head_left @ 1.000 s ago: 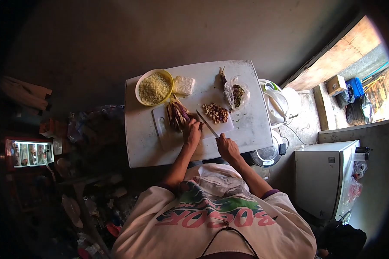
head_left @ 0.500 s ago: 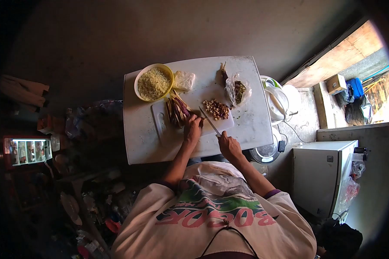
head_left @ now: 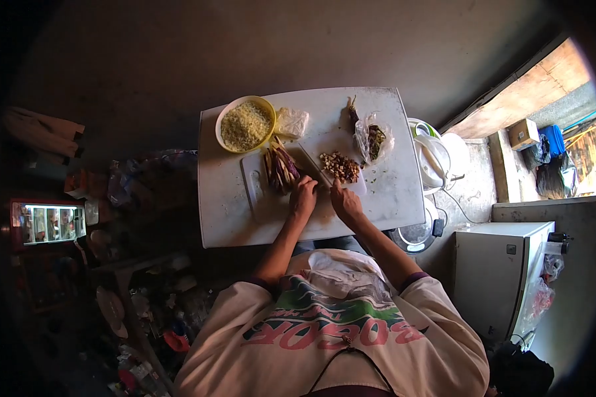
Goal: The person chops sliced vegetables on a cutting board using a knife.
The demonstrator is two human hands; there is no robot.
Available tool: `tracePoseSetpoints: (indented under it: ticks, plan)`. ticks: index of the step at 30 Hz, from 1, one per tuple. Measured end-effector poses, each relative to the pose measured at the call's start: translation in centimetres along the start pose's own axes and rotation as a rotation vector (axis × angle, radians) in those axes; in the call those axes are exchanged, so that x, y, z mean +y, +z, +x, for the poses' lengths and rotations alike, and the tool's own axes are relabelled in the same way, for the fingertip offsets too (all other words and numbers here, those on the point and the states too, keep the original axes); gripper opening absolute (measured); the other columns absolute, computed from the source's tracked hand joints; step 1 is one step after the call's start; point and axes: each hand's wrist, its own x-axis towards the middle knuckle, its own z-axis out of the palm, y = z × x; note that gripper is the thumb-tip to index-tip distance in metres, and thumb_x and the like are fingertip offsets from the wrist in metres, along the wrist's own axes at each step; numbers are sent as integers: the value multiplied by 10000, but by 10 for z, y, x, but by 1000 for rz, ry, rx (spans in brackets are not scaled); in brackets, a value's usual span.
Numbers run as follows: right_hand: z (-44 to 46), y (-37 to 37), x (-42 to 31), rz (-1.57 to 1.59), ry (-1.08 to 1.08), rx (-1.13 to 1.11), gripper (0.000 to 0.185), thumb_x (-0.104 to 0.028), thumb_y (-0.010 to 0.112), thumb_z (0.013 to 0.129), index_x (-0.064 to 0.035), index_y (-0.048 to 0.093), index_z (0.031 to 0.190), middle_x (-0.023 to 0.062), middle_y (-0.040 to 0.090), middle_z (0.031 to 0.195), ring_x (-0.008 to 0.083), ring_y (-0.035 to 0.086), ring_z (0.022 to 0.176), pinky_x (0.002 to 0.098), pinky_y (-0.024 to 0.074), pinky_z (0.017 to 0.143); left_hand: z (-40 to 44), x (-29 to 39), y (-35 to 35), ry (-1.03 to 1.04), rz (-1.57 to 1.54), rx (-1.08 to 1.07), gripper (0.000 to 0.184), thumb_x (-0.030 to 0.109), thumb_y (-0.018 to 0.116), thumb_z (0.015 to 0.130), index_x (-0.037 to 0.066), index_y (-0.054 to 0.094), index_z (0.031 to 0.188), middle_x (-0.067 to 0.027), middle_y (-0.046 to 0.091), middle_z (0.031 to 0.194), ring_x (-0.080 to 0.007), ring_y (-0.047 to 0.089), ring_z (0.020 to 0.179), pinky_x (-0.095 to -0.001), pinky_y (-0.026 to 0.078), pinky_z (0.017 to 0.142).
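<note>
My right hand (head_left: 346, 200) is closed round the handle of a knife (head_left: 316, 163), whose blade points up and left across a white cutting board (head_left: 252, 178). Just left of it, my left hand (head_left: 304, 193) has its fingers curled at the lower end of purple-and-pale strips that look like eggplant (head_left: 279, 168). What lies under those fingertips is mostly hidden. A heap of diced pieces (head_left: 340, 167), brown and pale, sits on the board to the right of the blade.
On the white table (head_left: 228, 218) stand a yellow bowl (head_left: 272, 109) of pale chopped food and a clear-wrapped packet (head_left: 291, 122). A whole dark eggplant (head_left: 352, 114) lies beside a plastic bag (head_left: 376, 140) of greens. A white appliance (head_left: 432, 159) stands beyond the right edge.
My right hand has come up and left, closer to my left hand, and the knife has moved with it. The whole view has shifted slightly.
</note>
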Motion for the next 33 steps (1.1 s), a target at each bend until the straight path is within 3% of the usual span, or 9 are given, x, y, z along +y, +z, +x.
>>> tracePoseSetpoints:
  ticks: [4,13,24,33]
  plan:
    - [-15,-18,0,51,-13,24,220,-239,459,947,-39,429,1035,238,603,633,455,613,623,559,478,553,1,9,-1,-40,-5,41,207,-33,656,739,-3,671,944,-143,606,955,-338,582,947,-406,484,821]
    - [-66,-8,-4,78,86,-24,211,-209,461,940,-32,410,1043,274,596,657,487,592,641,593,454,576,3,2,7,-49,31,40,222,-12,674,717,-8,660,938,-144,593,943,-342,574,955,-401,488,831]
    - [7,6,10,34,-65,113,216,-223,445,944,-41,424,1058,269,618,698,473,609,656,578,478,597,2,-2,7,-11,-58,24,227,-24,676,718,-13,675,945,-152,615,938,-346,587,937,-413,484,802]
    - [-44,-10,-6,58,57,-37,239,-216,460,947,-20,423,1079,283,596,665,485,596,632,577,475,575,5,-1,13,-76,18,12,267,-45,664,700,-6,666,964,-151,601,961,-344,581,964,-410,495,810]
